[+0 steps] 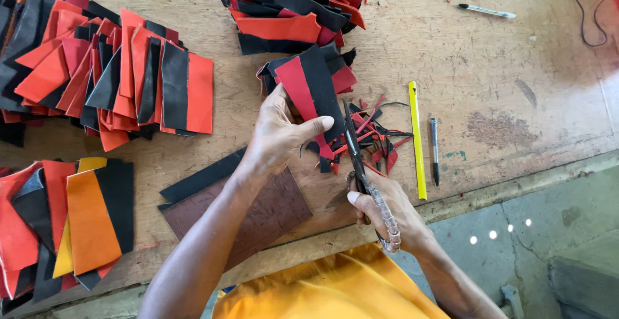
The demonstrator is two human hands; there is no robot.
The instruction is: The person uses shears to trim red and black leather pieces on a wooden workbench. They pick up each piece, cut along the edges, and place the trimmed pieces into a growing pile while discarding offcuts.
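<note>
My left hand (277, 140) pinches the red-and-black leather piece (314, 90) while my right hand (387, 212) grips the metal scissors (358, 161), so I judge steady, edge-hugging snips best.

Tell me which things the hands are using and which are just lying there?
In use: left hand, red and black piece, right hand, scissors.
Lying about: yellow ruler, black pen, white pen, black cable.

Scissors (353, 148) right of held piece (313, 90)
</note>
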